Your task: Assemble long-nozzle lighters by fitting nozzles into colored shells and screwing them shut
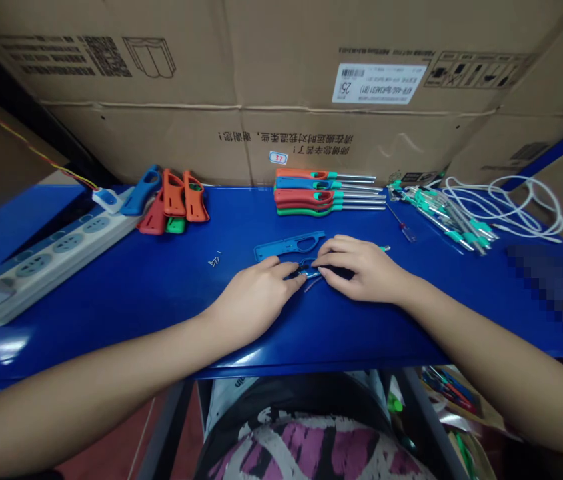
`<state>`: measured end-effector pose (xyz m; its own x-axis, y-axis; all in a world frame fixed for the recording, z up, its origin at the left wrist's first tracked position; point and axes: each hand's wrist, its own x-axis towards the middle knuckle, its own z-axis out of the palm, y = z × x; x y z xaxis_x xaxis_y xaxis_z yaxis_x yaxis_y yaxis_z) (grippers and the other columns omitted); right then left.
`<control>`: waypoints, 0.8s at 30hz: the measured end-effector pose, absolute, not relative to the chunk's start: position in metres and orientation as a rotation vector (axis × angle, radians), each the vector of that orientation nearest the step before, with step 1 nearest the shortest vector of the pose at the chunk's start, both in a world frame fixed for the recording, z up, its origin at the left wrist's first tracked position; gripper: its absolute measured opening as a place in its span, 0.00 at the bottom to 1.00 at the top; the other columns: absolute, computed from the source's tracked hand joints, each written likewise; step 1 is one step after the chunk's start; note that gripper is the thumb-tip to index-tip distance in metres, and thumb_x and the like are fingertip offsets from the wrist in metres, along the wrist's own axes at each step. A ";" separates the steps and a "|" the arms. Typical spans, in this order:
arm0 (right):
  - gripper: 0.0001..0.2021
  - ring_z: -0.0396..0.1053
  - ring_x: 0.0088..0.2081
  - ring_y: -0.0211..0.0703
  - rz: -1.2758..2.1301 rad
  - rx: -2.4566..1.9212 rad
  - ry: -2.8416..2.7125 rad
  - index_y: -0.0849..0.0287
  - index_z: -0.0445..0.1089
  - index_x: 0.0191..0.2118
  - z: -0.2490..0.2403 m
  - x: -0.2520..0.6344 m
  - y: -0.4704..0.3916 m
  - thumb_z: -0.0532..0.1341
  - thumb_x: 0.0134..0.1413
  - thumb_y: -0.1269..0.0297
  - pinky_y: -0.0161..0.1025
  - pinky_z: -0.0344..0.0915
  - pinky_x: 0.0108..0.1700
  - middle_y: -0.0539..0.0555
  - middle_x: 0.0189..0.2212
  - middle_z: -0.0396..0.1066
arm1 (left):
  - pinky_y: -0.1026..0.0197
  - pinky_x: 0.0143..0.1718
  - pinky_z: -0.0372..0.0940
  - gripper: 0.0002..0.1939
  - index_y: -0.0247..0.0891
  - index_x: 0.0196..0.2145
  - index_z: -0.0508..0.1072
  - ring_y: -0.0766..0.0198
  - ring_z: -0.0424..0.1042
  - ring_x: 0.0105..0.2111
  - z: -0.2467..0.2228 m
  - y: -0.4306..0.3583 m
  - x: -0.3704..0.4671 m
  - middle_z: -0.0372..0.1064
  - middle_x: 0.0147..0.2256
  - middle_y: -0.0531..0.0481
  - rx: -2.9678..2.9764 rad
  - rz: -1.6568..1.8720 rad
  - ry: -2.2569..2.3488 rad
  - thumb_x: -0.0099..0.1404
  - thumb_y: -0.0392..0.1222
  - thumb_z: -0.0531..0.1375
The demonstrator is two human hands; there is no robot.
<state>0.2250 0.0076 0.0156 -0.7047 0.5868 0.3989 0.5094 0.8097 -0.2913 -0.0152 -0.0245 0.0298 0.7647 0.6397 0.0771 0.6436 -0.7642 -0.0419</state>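
Both hands meet at mid-table on the blue table (111, 300). Left hand (254, 297) rests palm down, fingertips pinching a small blue part (308, 270). Right hand (361, 270) lies over the same part, fingers close together and curled onto it. A blue plastic shell (286, 245) lies just behind the hands. Loose screws (214, 260) sit left of it. Finished lighters (321, 193) are stacked further back.
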 end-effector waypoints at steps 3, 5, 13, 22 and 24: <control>0.11 0.71 0.40 0.48 0.183 -0.814 -2.535 0.59 0.77 0.44 0.014 0.220 0.006 0.57 0.64 0.67 0.46 0.69 0.42 0.58 0.39 0.75 | 0.51 0.48 0.73 0.17 0.38 0.56 0.74 0.51 0.73 0.49 0.030 -0.026 -0.015 0.74 0.52 0.42 -2.891 -0.080 -1.093 0.72 0.34 0.56; 0.11 0.71 0.40 0.48 0.187 -0.816 -2.539 0.59 0.77 0.44 0.014 0.219 0.005 0.57 0.64 0.66 0.48 0.69 0.43 0.58 0.39 0.75 | 0.50 0.49 0.74 0.18 0.37 0.57 0.73 0.50 0.73 0.50 0.029 -0.026 -0.014 0.73 0.51 0.41 -2.888 -0.068 -1.115 0.72 0.33 0.56; 0.14 0.70 0.45 0.50 0.140 -0.829 -2.616 0.61 0.75 0.50 0.012 0.219 0.001 0.57 0.65 0.62 0.48 0.66 0.45 0.59 0.44 0.74 | 0.48 0.48 0.74 0.17 0.36 0.56 0.74 0.48 0.73 0.50 0.025 -0.026 -0.014 0.73 0.50 0.39 -2.871 -0.092 -1.124 0.71 0.33 0.58; 0.18 0.66 0.52 0.60 -0.387 -1.576 -2.097 0.60 0.74 0.52 0.029 0.257 0.030 0.53 0.65 0.59 0.56 0.61 0.51 0.64 0.48 0.73 | 0.51 0.49 0.74 0.17 0.34 0.55 0.75 0.51 0.76 0.49 0.021 -0.023 -0.016 0.73 0.56 0.41 -2.872 -0.158 -1.037 0.70 0.31 0.58; 0.21 0.62 0.56 0.68 -0.490 -1.916 -1.920 0.64 0.71 0.55 0.029 0.279 0.040 0.53 0.63 0.58 0.61 0.60 0.53 0.68 0.52 0.69 | 0.52 0.50 0.73 0.16 0.33 0.54 0.75 0.53 0.77 0.49 0.020 -0.022 -0.017 0.73 0.56 0.41 -2.869 -0.182 -1.010 0.70 0.30 0.58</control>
<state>0.2790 0.0405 0.0289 0.0047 0.8661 0.4998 0.9997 0.0078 -0.0230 -0.0168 -0.0223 0.0196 0.7737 0.6171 0.1435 0.6284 -0.7764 -0.0494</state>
